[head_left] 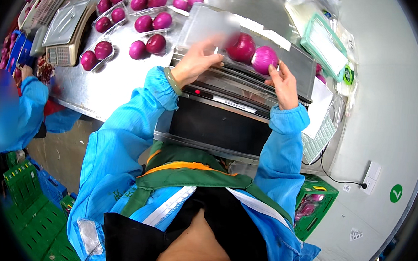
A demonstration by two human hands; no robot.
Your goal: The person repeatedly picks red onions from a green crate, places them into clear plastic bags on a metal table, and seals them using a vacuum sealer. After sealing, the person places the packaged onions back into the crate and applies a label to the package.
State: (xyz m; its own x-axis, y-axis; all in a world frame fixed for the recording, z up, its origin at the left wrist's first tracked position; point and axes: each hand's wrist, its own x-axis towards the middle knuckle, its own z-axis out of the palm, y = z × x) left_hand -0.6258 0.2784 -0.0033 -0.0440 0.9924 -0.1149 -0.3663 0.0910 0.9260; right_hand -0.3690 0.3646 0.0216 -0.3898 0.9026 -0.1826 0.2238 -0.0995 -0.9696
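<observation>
A tray of two red onions (240, 47) rests over the wrapping machine (218, 131), which has clear rails, a red button and a black front plate. My right hand (281, 85) grips the tray's right end, fingertips against the lighter onion (263, 61). At the left end, my left hand (195, 66) is closed with the thumb pointing toward the onions; its fingertips are blurred, so what they hold is unclear. A blurred translucent area lies just above them.
Several onion packs (147, 48) cover the steel table (77, 91), beside scales (63, 45). A co-worker in blue sleeves (31, 95) is at the left. Green crates (28, 191) stand below; another (317, 199) is by the right wall, near a cabled socket (371, 176).
</observation>
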